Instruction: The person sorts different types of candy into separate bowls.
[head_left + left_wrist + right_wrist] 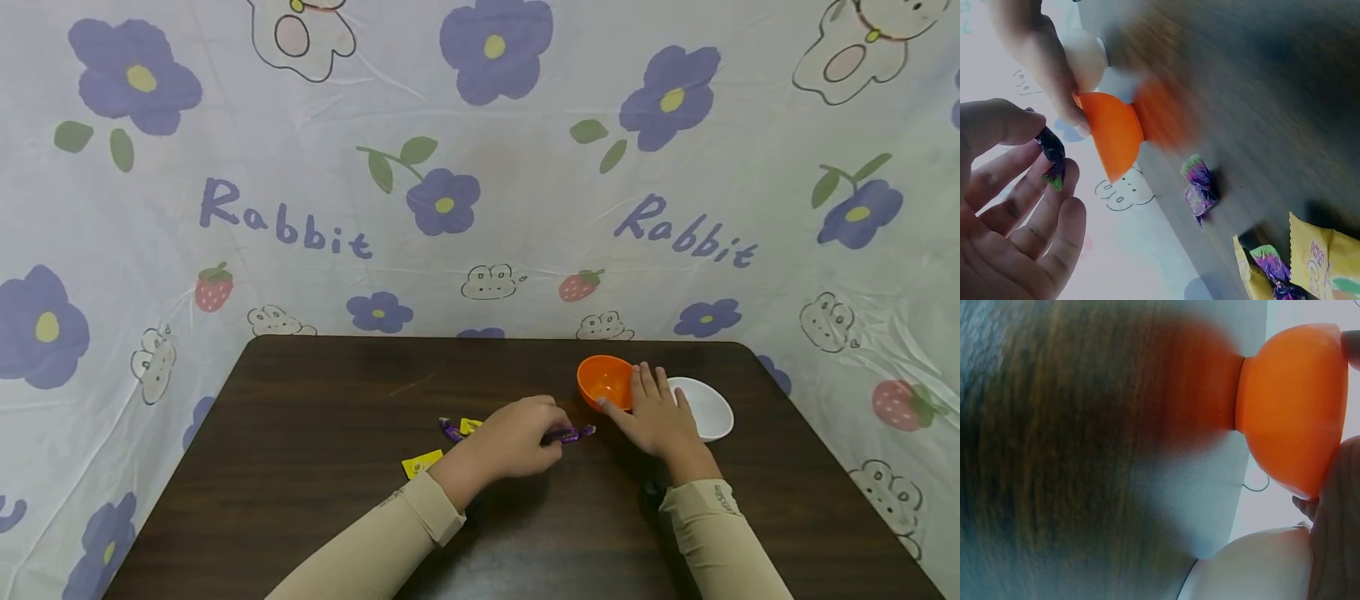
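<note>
A candy [574, 434] is pinched in the grip of the left hand [519, 437]; the orange bowl [600, 382] is best steadied by the right hand [662, 423], spread wide.

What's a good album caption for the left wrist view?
Left fingers hold a purple-wrapped sweet while right fingers touch an orange bowl.

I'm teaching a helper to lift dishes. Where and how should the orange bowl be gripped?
Probably pinch the orange bowl by its left rim, coming from above left: it stands upright, mouth up, with that rim free, while the right hand covers its right side.
</note>
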Action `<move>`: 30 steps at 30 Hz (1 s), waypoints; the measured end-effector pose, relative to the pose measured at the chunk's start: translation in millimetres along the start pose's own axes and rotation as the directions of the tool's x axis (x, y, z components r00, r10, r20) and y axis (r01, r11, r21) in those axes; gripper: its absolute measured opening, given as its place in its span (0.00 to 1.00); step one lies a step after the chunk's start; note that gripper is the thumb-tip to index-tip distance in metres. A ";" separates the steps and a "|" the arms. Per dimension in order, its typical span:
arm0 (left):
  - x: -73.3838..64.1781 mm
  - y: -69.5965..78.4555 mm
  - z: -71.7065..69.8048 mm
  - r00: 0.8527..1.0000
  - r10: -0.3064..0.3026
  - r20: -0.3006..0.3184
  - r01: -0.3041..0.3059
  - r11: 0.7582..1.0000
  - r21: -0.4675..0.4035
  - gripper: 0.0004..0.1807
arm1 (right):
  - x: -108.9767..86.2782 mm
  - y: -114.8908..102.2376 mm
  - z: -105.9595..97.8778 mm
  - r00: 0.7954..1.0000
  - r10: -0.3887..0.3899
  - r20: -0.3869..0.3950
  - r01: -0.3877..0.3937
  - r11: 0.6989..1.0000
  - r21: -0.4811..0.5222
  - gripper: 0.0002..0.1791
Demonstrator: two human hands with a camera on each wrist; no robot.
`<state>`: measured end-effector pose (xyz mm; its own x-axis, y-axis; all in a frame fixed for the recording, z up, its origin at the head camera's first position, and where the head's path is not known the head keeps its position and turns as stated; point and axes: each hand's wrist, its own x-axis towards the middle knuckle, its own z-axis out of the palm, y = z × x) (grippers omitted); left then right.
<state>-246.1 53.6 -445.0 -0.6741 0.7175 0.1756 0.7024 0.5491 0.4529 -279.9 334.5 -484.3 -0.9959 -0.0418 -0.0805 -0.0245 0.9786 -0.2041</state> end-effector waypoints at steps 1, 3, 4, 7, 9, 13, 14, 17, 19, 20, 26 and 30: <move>1.6 -1.2 0.9 1.000 0.005 -0.004 -0.005 1.000 0.004 0.14 | 0.3 0.2 0.5 1.000 0.000 0.001 0.000 1.000 -0.001 0.62; 4.4 -3.7 1.5 1.000 0.013 -0.012 -0.013 1.000 0.002 0.14 | 0.5 0.1 0.9 1.000 0.003 0.003 -0.003 1.000 -0.001 0.62; 5.9 -5.2 1.5 1.000 0.016 -0.018 -0.016 1.000 0.001 0.14 | 0.3 0.0 0.9 1.000 0.002 0.003 -0.002 1.000 -0.001 0.62; 11.5 -10.2 1.2 0.999 0.013 -0.037 -0.013 1.000 -0.002 0.14 | -0.6 -0.1 -0.5 1.000 -0.001 0.000 0.001 1.000 -0.002 0.61; 15.5 -13.0 0.8 0.999 0.008 -0.046 -0.009 1.000 -0.007 0.13 | -1.1 0.1 -1.5 1.000 -0.001 -0.005 0.001 1.000 -0.005 0.61; 23.9 -15.5 1.3 0.999 -0.016 -0.045 0.015 1.000 -0.019 0.12 | -1.3 1.6 -2.4 1.000 0.003 -0.005 -0.003 1.000 -0.010 0.62; 26.1 -15.8 1.7 0.999 -0.023 -0.042 0.022 1.000 -0.021 0.12 | -1.3 1.7 -2.3 1.000 0.004 -0.004 -0.004 1.000 -0.007 0.62; 34.6 -18.0 4.2 0.999 -0.036 -0.040 0.036 0.999 -0.022 0.12 | -1.1 1.3 -1.9 1.000 0.005 -0.003 -0.005 1.000 -0.002 0.62; 41.2 -19.3 5.7 0.999 -0.033 -0.042 0.032 0.999 -0.012 0.13 | -1.2 1.0 -1.2 1.000 0.004 -0.001 -0.004 1.000 0.001 0.62; 44.7 -19.8 6.3 0.999 -0.029 -0.042 0.029 1.000 -0.005 0.12 | -1.0 0.4 -0.8 1.000 0.006 0.000 -0.006 1.000 0.003 0.62; 66.2 -18.9 7.3 0.998 -0.036 -0.046 0.037 0.999 0.010 0.12 | -0.5 -0.9 0.6 1.000 0.005 -0.003 -0.005 1.000 0.016 0.62; 80.3 -17.9 9.0 0.997 -0.068 -0.044 0.069 0.997 0.028 0.12 | 1.1 -1.6 0.2 1.000 0.002 -0.009 -0.002 1.000 0.015 0.60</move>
<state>-310.8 105.3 -446.9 -0.7296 0.6589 0.1829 0.6603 0.6092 0.4393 -280.9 332.8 -484.3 -0.9966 -0.0383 -0.0726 -0.0216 0.9755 -0.2190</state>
